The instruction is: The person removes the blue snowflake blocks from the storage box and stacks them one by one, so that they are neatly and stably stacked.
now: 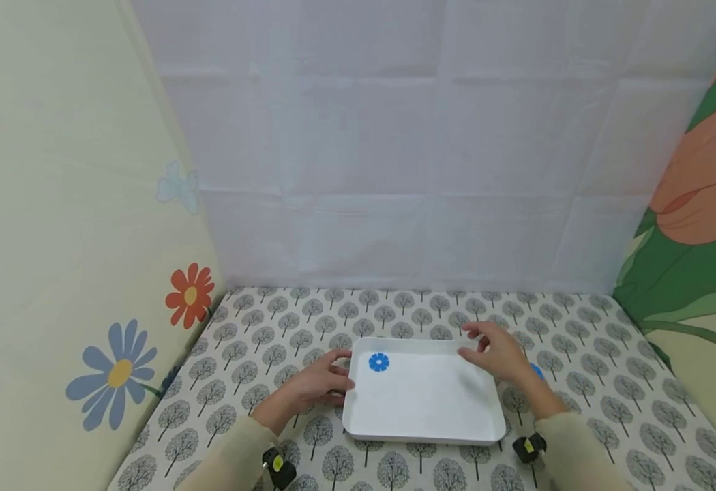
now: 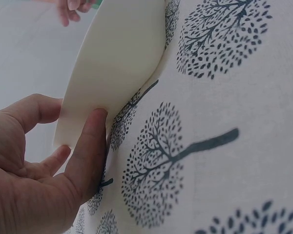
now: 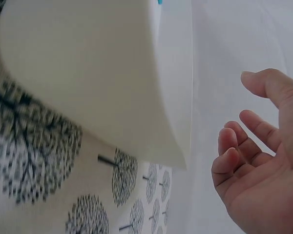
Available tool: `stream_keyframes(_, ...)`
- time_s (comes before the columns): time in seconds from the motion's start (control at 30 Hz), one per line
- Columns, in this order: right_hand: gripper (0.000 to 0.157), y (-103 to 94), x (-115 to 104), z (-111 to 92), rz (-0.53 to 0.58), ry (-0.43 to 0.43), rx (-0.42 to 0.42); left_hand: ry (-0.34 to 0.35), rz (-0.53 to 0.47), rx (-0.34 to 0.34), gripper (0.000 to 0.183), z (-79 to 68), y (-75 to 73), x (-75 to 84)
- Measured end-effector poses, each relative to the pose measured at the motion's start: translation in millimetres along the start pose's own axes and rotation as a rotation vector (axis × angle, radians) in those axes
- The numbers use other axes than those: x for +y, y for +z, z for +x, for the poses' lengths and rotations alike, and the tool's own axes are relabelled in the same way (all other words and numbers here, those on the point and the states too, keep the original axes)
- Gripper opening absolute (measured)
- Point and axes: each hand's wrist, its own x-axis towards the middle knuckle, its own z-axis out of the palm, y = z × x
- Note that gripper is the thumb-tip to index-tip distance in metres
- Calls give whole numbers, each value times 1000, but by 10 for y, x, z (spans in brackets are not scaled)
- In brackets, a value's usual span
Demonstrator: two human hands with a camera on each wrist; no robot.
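Note:
A shallow white tray [image 1: 425,402] lies on the cloth. In the head view a small blue notched disc [image 1: 379,362] rests inside its far left corner. My left hand [image 1: 324,382] holds the tray's left side. The left wrist view shows one finger flat on the outer wall [image 2: 117,48] and other fingertips at the rim. My right hand [image 1: 494,351] hovers over the tray's far right corner, thumb and forefinger apart, with nothing visible between them. From the right wrist, the same hand [image 3: 263,156] appears beside the tray wall [image 3: 88,73], its fingers loosely bent.
Partly hidden by my right forearm, another blue piece [image 1: 537,370] lies to the tray's right. A tree-patterned cloth [image 1: 235,409] covers the table. A white sheet [image 1: 358,170] hangs at the back, with flower-printed panels at both sides.

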Motion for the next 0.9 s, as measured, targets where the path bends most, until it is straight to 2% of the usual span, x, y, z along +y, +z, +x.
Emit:
stream_keyframes(0.23,49,199,-150,92,56,-5,-37,4,2,-4,77,10,-15,1)
stream_keyframes(0.6,46,509,-345,173,77,-9,-68,-1,2,7,76,2,1,-3)
stream_keyframes(0.9,45,657,-606,225,114,-80,-129,-8,12,3,77,-26,10,29)
